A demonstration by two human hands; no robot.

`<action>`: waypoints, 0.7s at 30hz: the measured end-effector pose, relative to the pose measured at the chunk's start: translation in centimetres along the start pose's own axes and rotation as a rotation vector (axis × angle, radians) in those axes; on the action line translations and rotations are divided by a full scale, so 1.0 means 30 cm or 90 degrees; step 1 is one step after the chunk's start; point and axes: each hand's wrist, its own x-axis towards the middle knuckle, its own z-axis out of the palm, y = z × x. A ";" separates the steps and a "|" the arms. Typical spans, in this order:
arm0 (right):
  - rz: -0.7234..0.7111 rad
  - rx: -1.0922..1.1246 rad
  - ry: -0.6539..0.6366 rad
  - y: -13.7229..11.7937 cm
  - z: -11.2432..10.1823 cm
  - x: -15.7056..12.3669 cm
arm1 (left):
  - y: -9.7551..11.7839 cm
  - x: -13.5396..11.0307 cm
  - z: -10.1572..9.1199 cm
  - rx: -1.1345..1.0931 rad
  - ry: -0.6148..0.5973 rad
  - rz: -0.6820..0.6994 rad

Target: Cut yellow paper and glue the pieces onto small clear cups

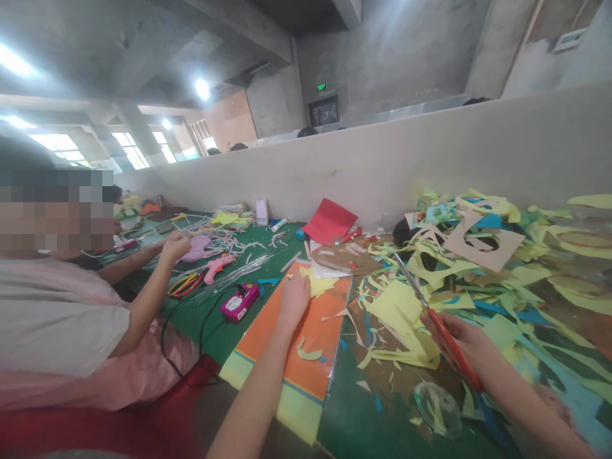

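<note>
Red-handled scissors [436, 320] fill the right hand [472, 341]; the green sign's [320, 87] lettering blurs.

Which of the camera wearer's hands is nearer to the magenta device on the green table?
Left. The left hand is over the orange sheet, a little right of the magenta device; the right hand is much farther right, holding red-handled scissors.

- Green lit sign [320, 87] above a dark door [324, 111], upper middle
- Windows [130, 150], upper left
- Seated co-worker [57, 315], left edge
- Magenta device [240, 303], left of centre
- Pale partition [430, 159], upper right
</note>
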 end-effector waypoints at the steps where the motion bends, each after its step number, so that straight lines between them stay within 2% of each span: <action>1: 0.009 0.003 0.002 -0.003 0.000 -0.001 | 0.003 0.000 0.004 0.005 -0.001 0.004; 9: 0.044 -0.001 -0.008 -0.037 -0.003 -0.012 | -0.020 0.025 0.040 -0.005 -0.001 -0.002; 15: 0.039 -0.008 -0.004 -0.063 -0.005 -0.020 | -0.025 0.031 0.040 -0.049 0.019 -0.026; 21: 0.060 0.000 -0.005 -0.059 0.000 -0.021 | 0.007 0.001 0.009 -0.074 0.112 0.004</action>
